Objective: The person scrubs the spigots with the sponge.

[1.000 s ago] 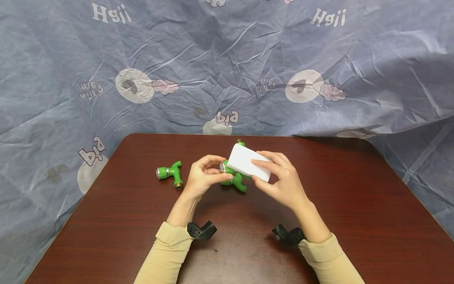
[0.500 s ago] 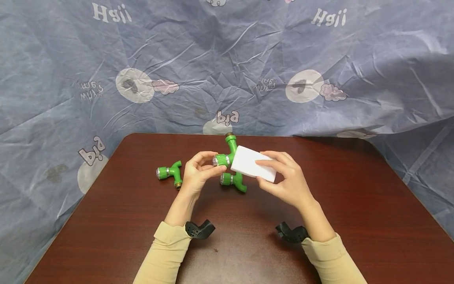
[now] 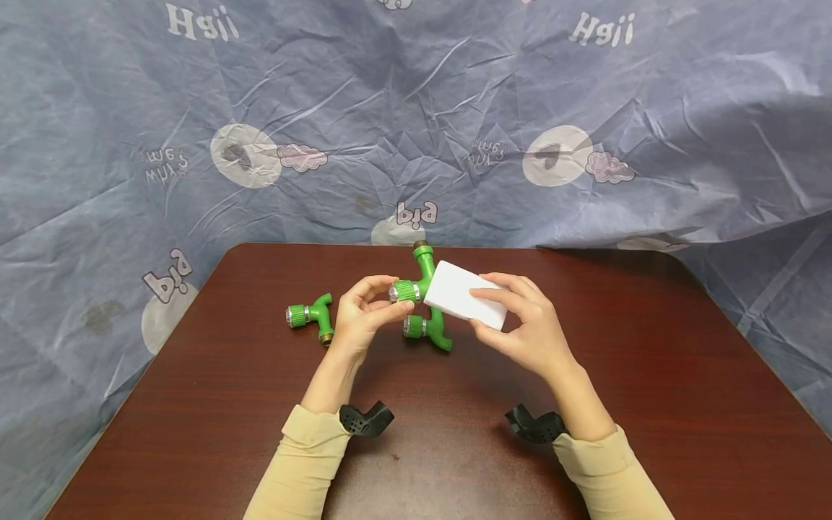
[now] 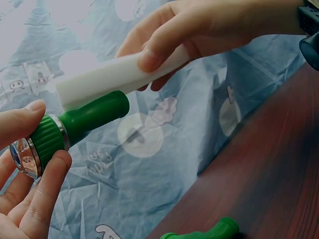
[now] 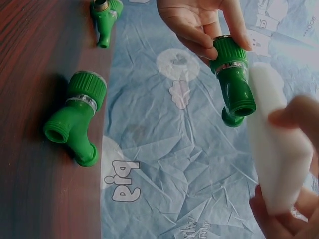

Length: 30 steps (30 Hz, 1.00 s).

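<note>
My left hand (image 3: 354, 318) pinches the ridged knob of a green faucet (image 3: 425, 261), held above the table with its brass-coloured threaded end pointing away. Thumb and fingers wrap this knob in the left wrist view, where the faucet body (image 4: 94, 117) is bare. A white block that looks like a sponge (image 3: 463, 292) is gripped between the thumb and fingers of my right hand (image 3: 529, 328). Its end lies against or right beside the faucet, hiding part of the body in the head view; contact is hard to tell.
Two similar green faucets lie on the dark wooden table: one (image 3: 437, 334) just below the held one, another (image 3: 318, 314) left of my left hand. A wrinkled blue-grey printed cloth (image 3: 494, 94) hangs behind the table (image 3: 650, 390).
The held faucet and left hand have shifted slightly left and up, uncovering the faucet's upper pipe. My right hand and the sponge have moved a little right. Both grips stay the same.
</note>
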Each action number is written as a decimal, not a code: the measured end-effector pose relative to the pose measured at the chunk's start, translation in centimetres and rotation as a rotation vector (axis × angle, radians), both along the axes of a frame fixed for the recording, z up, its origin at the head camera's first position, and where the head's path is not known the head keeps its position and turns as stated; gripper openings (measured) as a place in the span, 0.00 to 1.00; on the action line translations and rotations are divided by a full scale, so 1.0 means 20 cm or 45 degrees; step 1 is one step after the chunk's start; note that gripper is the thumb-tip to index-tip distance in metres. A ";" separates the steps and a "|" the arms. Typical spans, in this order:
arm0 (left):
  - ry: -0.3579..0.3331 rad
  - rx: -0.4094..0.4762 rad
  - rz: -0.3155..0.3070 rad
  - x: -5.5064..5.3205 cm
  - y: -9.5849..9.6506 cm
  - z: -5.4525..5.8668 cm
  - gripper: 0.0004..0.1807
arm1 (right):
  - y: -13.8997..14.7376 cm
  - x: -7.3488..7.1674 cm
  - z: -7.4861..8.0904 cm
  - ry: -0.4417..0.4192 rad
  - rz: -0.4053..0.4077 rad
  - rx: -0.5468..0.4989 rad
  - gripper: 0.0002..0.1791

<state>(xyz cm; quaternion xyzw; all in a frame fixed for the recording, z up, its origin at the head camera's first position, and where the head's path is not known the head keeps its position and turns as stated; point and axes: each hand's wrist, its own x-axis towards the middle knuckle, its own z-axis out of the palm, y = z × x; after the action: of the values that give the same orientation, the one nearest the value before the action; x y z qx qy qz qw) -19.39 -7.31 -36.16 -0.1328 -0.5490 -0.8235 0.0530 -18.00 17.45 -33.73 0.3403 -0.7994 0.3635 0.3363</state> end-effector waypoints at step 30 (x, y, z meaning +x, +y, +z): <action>0.101 0.043 -0.075 0.00 -0.01 0.01 0.23 | 0.07 0.01 0.03 -0.173 0.001 0.060 0.16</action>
<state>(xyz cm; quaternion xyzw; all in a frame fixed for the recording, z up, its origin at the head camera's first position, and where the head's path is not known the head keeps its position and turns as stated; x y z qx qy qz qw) -19.36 -7.50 -36.03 -0.1805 -0.5283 -0.8280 0.0528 -17.78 18.82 -33.12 0.3230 -0.8285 0.3670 0.2731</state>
